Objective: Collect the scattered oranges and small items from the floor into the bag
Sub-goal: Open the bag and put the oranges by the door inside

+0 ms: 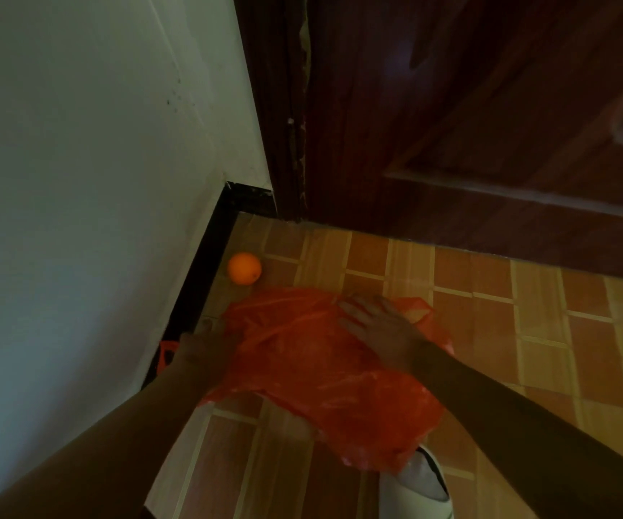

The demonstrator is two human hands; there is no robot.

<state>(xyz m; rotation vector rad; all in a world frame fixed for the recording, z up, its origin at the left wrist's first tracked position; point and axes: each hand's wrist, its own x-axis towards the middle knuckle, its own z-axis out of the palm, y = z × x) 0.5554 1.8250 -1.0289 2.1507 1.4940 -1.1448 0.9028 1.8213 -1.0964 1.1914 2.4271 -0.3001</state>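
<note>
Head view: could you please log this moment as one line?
right hand flat on orange bag | left hand at bag edge | orange on floor by wall

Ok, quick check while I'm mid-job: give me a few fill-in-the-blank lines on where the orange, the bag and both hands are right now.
1. The orange lies on the floor beside the black ____ at the foot of the wall.
2. The right hand rests with spread fingers on the ____ plastic bag.
3. The left hand is at the bag's ____ edge.
4. A ____ shoe shows below the bag.

Missing words: baseboard; orange-red; left; white
</note>
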